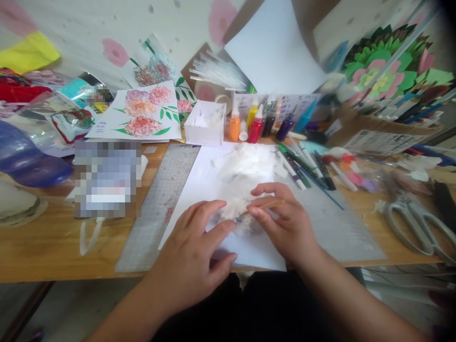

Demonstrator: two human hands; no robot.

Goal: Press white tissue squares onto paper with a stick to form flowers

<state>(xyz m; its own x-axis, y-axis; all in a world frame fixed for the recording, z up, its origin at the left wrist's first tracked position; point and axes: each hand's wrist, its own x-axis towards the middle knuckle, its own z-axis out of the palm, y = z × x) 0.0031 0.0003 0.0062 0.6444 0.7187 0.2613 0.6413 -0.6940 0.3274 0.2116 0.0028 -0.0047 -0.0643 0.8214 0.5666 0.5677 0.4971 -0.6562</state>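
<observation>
My right hand (288, 223) pinches a thin, tan wooden stick (272, 204) between thumb and fingers. Its tip reaches a clump of white, fluffy material (233, 209) that looks ruffled, with a small dark bluish spot in it. On the left side of the clump is my left hand (203, 237), fingers apart and slightly curved; the fingertips are at its edge, and whether they press on it I cannot tell. Beneath lies a white sheet of paper (192, 190), with more thin white pieces (245, 161) heaped behind the clump.
A grey cutting mat (142, 242) lies under the paper. Paint bottles (255, 126) and a small white box (204, 128) stand behind. Markers (295, 166) and large scissors (413, 223) lie to the right. Leftward are a blurred-out device (110, 180) and a flower picture (142, 114).
</observation>
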